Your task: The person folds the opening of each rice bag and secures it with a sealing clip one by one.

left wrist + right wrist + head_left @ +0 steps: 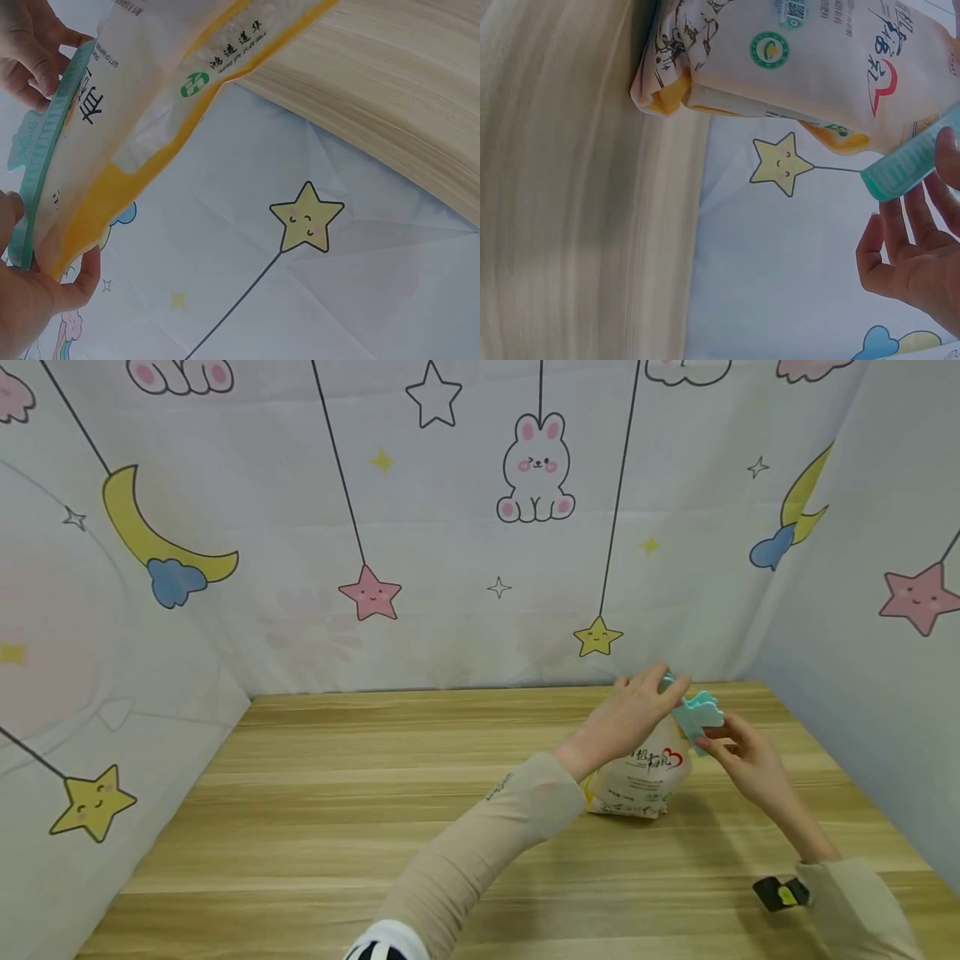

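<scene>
A white plastic food bag with yellow edges [633, 787] stands on the wooden table at the right. Across its top runs a long teal bag clip [696, 717] with a wavy-edged tab. My left hand [633, 714] holds one end of the clip together with the bag's top corner; in the left wrist view its thumb lies on the clip [46, 154] and a finger is behind the bag. My right hand [750, 764] pinches the clip's other end, thumb on the near side and fingers behind, as the right wrist view shows at the teal end [900, 171].
The wooden table [337, 793] reaches back to a white printed curtain [450, 527] with stars, moons and a rabbit. Curtain panels also stand at the left and right sides. A black strap with a yellow patch [782, 893] is by the right sleeve.
</scene>
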Demonstrator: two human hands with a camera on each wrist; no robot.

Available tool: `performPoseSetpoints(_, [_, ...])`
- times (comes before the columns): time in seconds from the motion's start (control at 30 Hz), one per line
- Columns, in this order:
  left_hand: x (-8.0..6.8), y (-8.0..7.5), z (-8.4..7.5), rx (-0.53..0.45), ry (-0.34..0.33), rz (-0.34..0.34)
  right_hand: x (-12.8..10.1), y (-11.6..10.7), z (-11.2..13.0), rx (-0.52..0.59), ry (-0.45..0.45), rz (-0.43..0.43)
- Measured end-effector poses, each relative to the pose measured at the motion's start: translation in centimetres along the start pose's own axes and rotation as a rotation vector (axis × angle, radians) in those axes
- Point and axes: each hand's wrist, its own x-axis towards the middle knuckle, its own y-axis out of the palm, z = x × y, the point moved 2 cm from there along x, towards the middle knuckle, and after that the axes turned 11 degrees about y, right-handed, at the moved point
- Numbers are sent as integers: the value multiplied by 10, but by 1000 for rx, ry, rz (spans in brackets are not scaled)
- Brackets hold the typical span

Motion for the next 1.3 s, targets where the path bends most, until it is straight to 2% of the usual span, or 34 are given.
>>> performPoseSetpoints(0.3, [-1, 0, -1, 101, -23, 3, 1, 7, -3, 48, -21, -63])
performPoseSetpoints(0.6, [0, 1, -3, 138, -43, 7, 0, 12, -1, 90, -34, -109])
performPoseSetpoints(0.83, [0, 3, -5, 193, -48, -5, -1, 15, 1, 58, -21, -151])
performPoseSetpoints(1.3, [1, 5, -7, 222, -53, -49, -2, 16, -1, 11, 40, -202])
